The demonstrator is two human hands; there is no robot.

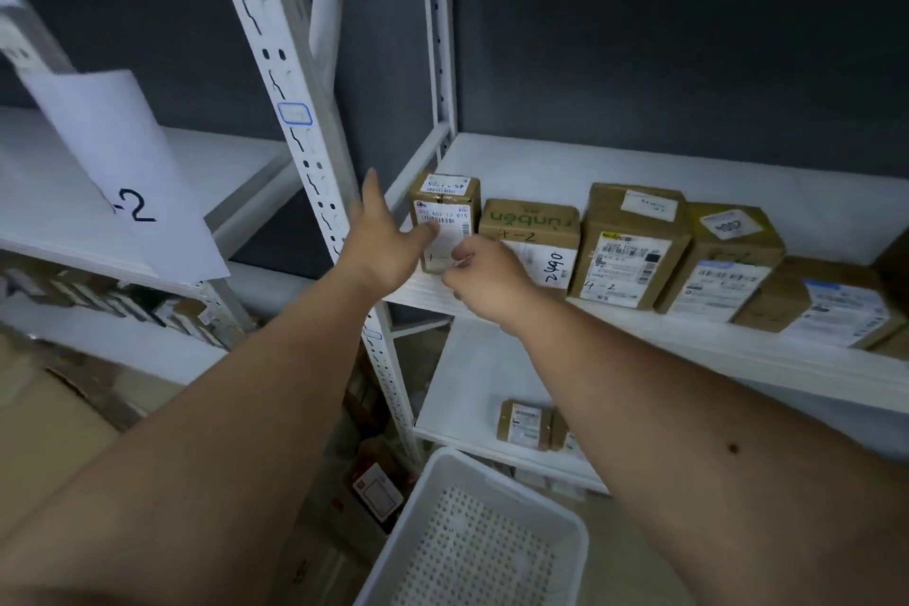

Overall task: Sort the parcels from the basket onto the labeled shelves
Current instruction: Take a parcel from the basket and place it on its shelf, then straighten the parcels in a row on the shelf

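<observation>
Both hands are up at the small brown parcel [445, 217] standing at the left end of the white shelf [516, 162], mid-frame. The left hand [381, 239] is spread open, thumb against the parcel's label side. The right hand [484, 278] has its fingers curled at the lower front edge; whether it's actually pinching it is hard to tell. More boxes [634, 246] line up to the right. The white basket [472, 541] sits at bottom center.

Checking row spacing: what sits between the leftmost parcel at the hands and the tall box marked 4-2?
One parcel, brown with upside-down green lettering and 2490 written on it, stands between the leftmost parcel and the tall box, per the head view.
</observation>
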